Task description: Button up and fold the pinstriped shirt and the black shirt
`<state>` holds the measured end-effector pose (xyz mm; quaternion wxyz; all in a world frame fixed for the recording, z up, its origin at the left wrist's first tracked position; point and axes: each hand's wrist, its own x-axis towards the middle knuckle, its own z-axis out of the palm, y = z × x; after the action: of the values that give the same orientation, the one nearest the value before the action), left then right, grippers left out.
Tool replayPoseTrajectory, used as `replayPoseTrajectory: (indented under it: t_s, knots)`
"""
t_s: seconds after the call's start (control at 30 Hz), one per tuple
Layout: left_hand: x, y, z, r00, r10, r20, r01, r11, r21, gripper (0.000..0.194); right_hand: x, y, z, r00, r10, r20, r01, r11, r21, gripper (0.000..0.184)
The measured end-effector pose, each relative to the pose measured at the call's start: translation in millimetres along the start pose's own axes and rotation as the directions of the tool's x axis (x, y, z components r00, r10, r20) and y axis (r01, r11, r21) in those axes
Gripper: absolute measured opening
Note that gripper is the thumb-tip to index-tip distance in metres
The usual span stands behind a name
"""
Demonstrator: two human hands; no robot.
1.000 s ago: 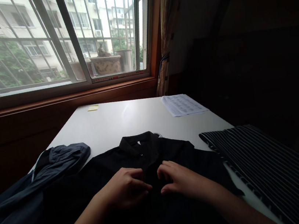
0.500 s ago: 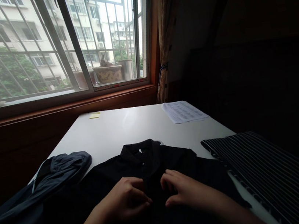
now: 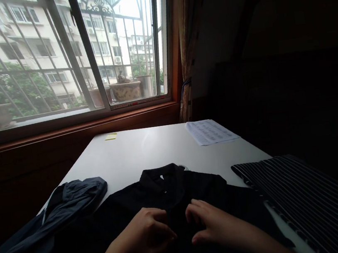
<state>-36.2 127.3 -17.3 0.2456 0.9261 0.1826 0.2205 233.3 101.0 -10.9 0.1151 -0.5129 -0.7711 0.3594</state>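
A black polo shirt point(image 3: 130, 207) lies flat on the white table point(image 3: 147, 150), collar toward the window. Both hands rest on its front just below the collar. My left hand point(image 3: 146, 234) has its fingers curled and pinched at the shirt's placket. My right hand point(image 3: 210, 223) sits beside it, fingers bent and pinching the same strip of fabric. The hands nearly touch each other over the button line.
A dark blue garment point(image 3: 43, 215) lies bunched at the left. A black striped cloth point(image 3: 307, 195) lies at the right. A printed sheet point(image 3: 210, 131) and a yellow sticky note point(image 3: 110, 136) sit near the far edge, below a barred window point(image 3: 61, 57).
The view has tilted upward, so everything sits lower in the picture. Both hands stay together on the shirt's placket, with only slight finger shifts.
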Motion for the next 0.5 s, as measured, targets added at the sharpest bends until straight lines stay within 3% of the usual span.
replayPoseTrajectory:
  t_s: [0.5]
  knots:
    - [1.4, -1.2, 4.9, 1.0, -0.001, -0.015, 0.001, 0.999, 0.037, 0.016, -0.5, -2.7, -0.2, 1.0, 0.009, -0.002, -0.009, 1.0, -0.004, 0.039]
